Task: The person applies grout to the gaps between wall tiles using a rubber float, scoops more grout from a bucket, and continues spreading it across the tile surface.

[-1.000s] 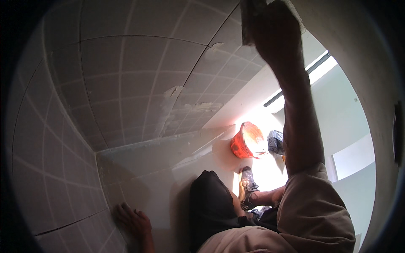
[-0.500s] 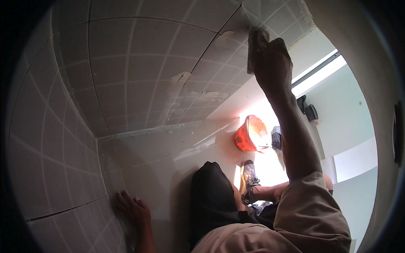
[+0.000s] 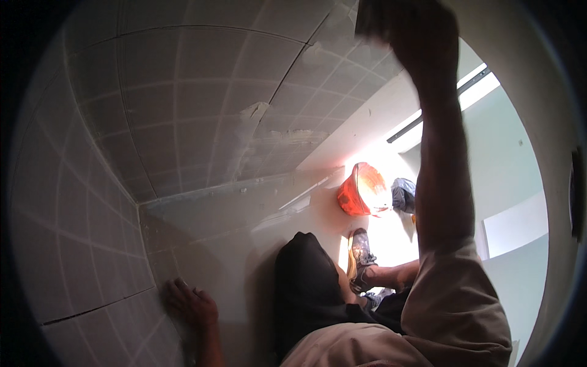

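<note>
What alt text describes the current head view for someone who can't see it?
A person's raised right hand grips a dark, blurred tool in front of a tiled wall with pale smears; the left hand lies open at lower left. An orange bucket is beyond a shoe.

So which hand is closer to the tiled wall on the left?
The left hand: it's low, beside the left tiled wall. The right hand is raised, far across from it.
</note>
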Tool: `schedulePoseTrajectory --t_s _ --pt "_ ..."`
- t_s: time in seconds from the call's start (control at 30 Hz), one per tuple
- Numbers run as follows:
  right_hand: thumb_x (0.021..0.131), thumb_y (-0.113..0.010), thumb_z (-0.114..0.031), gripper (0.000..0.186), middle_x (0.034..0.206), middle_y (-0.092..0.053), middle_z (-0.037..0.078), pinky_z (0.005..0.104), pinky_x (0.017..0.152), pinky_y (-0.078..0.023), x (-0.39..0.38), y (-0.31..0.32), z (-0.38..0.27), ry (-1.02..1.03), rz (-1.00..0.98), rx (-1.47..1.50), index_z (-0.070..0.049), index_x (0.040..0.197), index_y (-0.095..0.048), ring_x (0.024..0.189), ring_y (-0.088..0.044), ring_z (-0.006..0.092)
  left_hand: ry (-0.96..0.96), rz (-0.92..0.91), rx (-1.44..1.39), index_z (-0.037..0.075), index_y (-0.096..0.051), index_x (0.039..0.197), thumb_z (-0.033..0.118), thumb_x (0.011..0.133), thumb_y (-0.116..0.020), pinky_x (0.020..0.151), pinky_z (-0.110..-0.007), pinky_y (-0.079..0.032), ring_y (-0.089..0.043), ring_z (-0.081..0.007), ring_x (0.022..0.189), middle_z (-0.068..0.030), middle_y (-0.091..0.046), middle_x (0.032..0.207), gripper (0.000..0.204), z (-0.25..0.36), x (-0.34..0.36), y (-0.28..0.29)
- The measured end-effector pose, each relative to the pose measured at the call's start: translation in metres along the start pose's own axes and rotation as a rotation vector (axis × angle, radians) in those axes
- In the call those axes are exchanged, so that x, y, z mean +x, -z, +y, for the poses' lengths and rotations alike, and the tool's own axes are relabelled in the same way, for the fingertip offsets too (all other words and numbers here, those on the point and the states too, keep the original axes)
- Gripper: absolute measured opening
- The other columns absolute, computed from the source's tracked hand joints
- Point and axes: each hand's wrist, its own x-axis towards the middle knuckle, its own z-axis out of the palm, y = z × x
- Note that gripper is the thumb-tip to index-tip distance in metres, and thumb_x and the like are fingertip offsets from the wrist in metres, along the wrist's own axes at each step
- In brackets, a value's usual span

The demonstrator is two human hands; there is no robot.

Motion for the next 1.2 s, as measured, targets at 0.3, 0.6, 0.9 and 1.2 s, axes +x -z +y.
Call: schedulePoseTrajectory --t_s 0.3,0.6,0.9,1.2 --pt "0.097 -0.056 -0.02 0.018 0.084 -0.062 0.021 0.0445 0.07 -0.056 -0.035 0.036 -0.123 -0.294 -0.387 0.652 -0.012 0.109 -0.066 0.073 -0.065 0.0367 0.074 -0.086 -0.02 0.0 -0.041 0.147 0.029 0.093 -0.046 0.117 -0.061 -0.024 -0.034 -0.0465 0.142 -0.0232 -0.038 0.153 0.061 -0.006 0.002 0.007" --pt "0.079 -0.061 0.004 0.046 0.108 -0.061 0.013 0.0451 0.08 -0.056 -0.034 0.011 -0.098 -0.179 -0.002 0.714 -0.014 0.122 -0.065 0.093 -0.062 0.0342 0.045 -0.056 -0.041 0.0 -0.041 0.147 0.028 0.094 -0.047 0.117 -0.059 -0.025 -0.035 -0.0458 0.142 -0.0226 -0.037 0.155 0.061 -0.005 0.004 0.004" --pt "0.093 -0.064 -0.016 0.012 0.082 -0.063 0.013 0.0412 0.063 -0.056 -0.023 0.036 -0.102 -0.216 0.083 0.802 -0.007 0.102 -0.065 0.076 -0.066 0.0313 0.062 -0.128 0.047 0.002 -0.04 0.148 0.031 0.096 -0.044 0.115 -0.059 -0.027 -0.035 -0.0457 0.142 -0.0222 -0.037 0.155 0.06 0.0 0.006 0.017" --pt "0.099 -0.054 -0.016 0.013 0.083 -0.062 0.016 0.0409 0.057 -0.056 -0.036 0.041 -0.142 -0.166 -0.221 0.475 -0.005 0.104 -0.059 0.069 -0.064 0.0318 0.056 -0.047 -0.052 -0.001 -0.041 0.146 0.028 0.096 -0.045 0.116 -0.059 -0.027 -0.034 -0.0458 0.142 -0.023 -0.036 0.155 0.058 -0.006 0.004 0.007"
